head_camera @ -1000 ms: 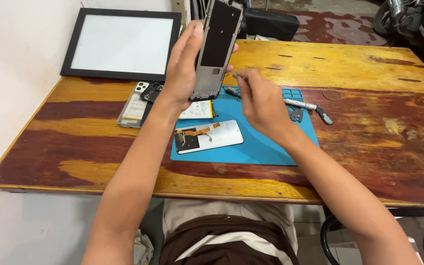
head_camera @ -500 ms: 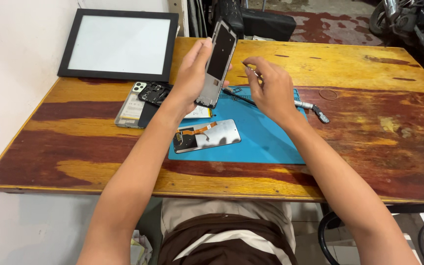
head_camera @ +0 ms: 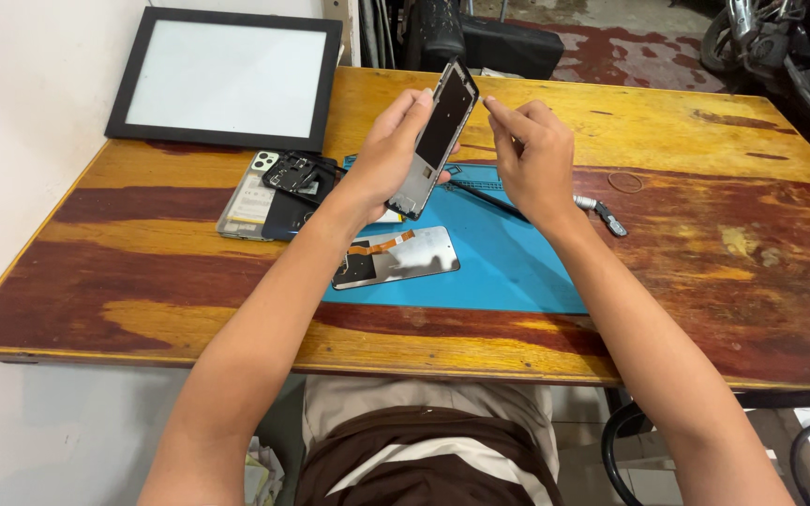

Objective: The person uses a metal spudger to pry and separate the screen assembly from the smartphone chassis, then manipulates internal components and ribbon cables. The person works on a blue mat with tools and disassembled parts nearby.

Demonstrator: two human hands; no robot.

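Hands are coming closer now, left hand (head_camera: 388, 159) gripping the phone frame (head_camera: 435, 141) tilted above the blue mat (head_camera: 517, 267), right hand (head_camera: 534, 155) pinching something tiny at its top edge instead of below.

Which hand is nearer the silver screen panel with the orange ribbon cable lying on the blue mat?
Left. The left hand is above the panel; the right hand is farther right.

Glossy worn wood table (head_camera: 686, 141), matt blue mat (head_camera: 517, 272).
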